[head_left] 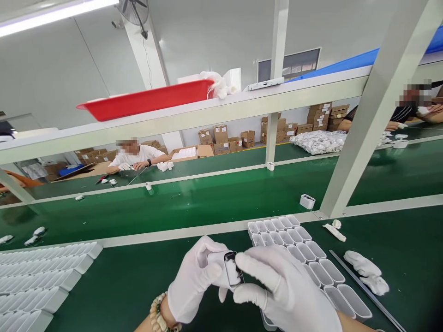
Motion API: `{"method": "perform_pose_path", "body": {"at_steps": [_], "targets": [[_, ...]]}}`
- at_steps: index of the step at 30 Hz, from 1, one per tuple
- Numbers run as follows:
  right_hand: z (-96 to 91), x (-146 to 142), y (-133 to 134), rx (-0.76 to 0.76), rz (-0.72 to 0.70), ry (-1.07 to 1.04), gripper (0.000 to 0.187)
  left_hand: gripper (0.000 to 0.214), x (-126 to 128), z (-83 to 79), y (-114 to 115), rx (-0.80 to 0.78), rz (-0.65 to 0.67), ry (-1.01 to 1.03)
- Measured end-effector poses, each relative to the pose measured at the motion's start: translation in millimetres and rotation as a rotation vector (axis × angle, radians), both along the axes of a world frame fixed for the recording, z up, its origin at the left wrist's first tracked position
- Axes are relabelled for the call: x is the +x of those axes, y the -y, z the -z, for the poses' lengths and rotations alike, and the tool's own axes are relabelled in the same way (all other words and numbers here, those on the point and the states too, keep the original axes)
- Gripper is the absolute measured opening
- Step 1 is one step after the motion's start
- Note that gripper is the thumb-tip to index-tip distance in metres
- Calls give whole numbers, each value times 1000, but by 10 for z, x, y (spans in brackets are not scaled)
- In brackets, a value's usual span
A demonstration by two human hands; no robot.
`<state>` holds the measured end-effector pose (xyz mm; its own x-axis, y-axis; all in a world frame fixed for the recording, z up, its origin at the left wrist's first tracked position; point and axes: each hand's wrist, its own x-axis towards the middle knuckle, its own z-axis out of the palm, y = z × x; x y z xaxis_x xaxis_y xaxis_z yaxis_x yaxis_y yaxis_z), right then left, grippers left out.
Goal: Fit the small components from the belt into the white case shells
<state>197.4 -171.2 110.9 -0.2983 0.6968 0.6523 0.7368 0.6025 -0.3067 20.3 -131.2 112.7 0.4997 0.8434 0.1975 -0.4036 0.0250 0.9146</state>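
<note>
My left hand point(192, 276), in a white glove, is closed around a small white plastic housing point(220, 259) and holds it up above the green bench. The housing's open end faces right, and a black part point(230, 256) shows in it. My gloved right hand point(280, 283) has its thumb and fingertips on the black part at that opening; the fingertips hide some of it. Below and behind my right hand stand rows of white open-topped housings point(300, 233).
More white housings point(44, 281) stand in rows at left. A metal strip point(367, 290) and crumpled white gloves point(363, 265) lie at right. Beyond a rail runs a green conveyor point(207, 198) bearing a housing point(307, 201). A post point(367, 120) and a shelf with a red tray point(148, 99) stand ahead; co-workers sit across.
</note>
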Motion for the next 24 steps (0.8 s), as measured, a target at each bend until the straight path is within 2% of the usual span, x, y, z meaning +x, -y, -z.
{"method": "perform_pose_path", "body": {"at_steps": [5,10,12,15,17,19,21,24], "targets": [[-75,-54,24,81,-43,95,32,35,0,17,-17,7,-7,16],[0,-68,-3,131,-50,191,3,32,8,8,-5,31,-37,-39],[47,-67,-19,144,-24,204,13,31,-3,19,-14,46,-32,-86],[98,-83,-61,147,49,194,22,46,-57,75,-76,88,79,-174],[128,-116,-100,130,99,239,19,72,-107,149,-154,94,211,-236],[182,-169,-130,53,116,333,13,82,-151,250,-247,86,307,-348],[279,-242,-123,-57,121,396,11,62,-180,363,-343,145,284,-514],[494,-370,12,-148,-24,388,16,39,-204,518,-496,294,134,-697]]}}
